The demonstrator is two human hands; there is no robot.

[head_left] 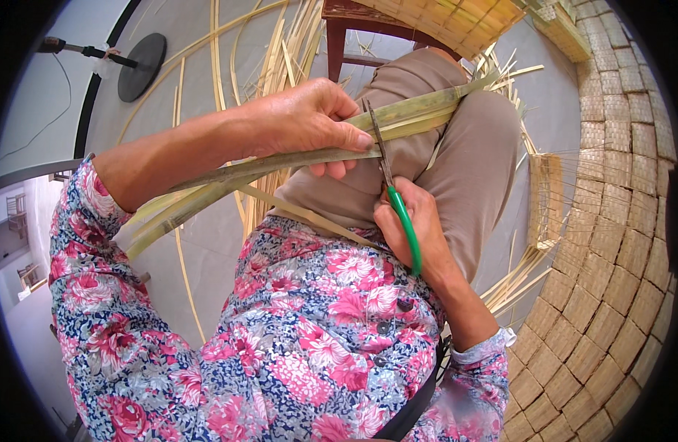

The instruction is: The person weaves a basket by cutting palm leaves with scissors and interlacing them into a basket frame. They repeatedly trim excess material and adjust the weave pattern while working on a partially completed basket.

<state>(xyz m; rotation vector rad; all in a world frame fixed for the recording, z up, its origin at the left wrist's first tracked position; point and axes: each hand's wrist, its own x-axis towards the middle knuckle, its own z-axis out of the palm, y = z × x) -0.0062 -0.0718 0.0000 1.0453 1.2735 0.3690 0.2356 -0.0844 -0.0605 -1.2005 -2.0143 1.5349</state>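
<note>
My left hand (306, 125) is closed around long green-and-tan bamboo strips (420, 109), fingers curled and thumb on top. The strips run from beside my left forearm, across my lap, to my knees. In my right hand (416, 221) is a pair of scissors (405, 221) with green handles. Its dark blades point away from me and cross the strips just right of my left thumb. One strip's end meets the blades there; whether the blades are fully closed is hard to tell. Another thin strip (309, 214) lies across my lap below the left hand.
Several loose bamboo strips (276, 70) lie on the grey floor ahead and beside my legs. A dark red wooden stool (336, 44) stands ahead, with a woven panel (457, 26) above it. Stacked woven pieces (611, 221) line the right side. A round black stand base (142, 68) is far left.
</note>
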